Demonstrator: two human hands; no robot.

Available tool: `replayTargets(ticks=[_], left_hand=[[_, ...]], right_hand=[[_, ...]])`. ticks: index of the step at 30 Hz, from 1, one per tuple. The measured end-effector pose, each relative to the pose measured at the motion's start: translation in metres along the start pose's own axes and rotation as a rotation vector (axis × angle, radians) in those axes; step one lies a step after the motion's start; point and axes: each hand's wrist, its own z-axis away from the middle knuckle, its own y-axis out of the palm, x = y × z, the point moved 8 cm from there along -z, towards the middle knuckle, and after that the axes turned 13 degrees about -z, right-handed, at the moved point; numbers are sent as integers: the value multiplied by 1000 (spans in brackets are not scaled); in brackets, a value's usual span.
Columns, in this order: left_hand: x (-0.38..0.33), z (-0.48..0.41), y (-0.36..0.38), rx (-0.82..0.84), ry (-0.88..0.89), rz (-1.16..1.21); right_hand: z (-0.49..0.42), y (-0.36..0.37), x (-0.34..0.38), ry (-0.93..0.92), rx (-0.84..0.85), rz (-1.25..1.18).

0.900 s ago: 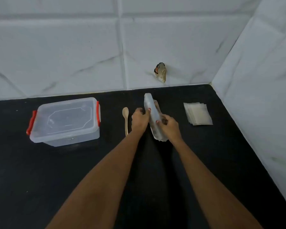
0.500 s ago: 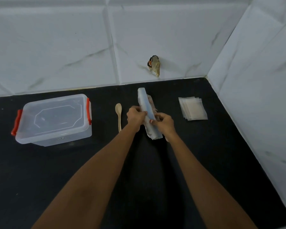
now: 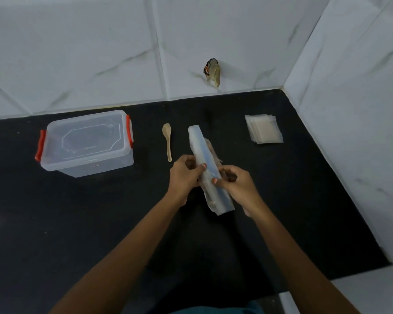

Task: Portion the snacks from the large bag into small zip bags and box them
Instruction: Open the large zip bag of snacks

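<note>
A large, translucent, whitish plastic snack bag (image 3: 202, 148) is being held over the middle of a black countertop (image 3: 77, 223), its length running away from the person and its top edge facing up. It is being gripped from both sides. The left hand (image 3: 183, 177) is being kept curled round the bag's left side, with the thumb pressed onto the top edge. The right hand (image 3: 236, 186) is being kept clamped on the right side, a fingertip likewise pinched onto that edge. Whether the bag's near end is being rested on the countertop cannot be told.

Just left of the bag, a small pale wooden spoon (image 3: 167, 141) is lying flat, bowl towards the wall. Farther left, a clear rectangular plastic box with red-orange side clips (image 3: 86, 143) is being kept closed by its lid. Well to the right, a fanned stack of small clear zip bags (image 3: 263, 129) is lying flat. On the white marbled tile wall (image 3: 100, 53) behind, a small brownish scrap (image 3: 212, 72) is sticking out.
</note>
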Motion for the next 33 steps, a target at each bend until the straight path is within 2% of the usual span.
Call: replayTargets(ticks=[8, 15, 20, 25, 28, 33], left_hand=[[45, 58, 2, 2, -9, 2], [73, 73, 4, -23, -31, -33], [79, 78, 4, -36, -24, -69], [72, 79, -3, -113, 71, -166], [71, 82, -13, -159, 29, -155], [64, 90, -17, -77, -18, 25]], right_hand=[[55, 8, -45, 54, 8, 21], [69, 19, -73, 90, 20, 77], [71, 25, -70, 16, 29, 243], [73, 27, -55, -91, -22, 472], [79, 32, -43, -130, -9, 395], [89, 45, -41, -17, 51, 194]])
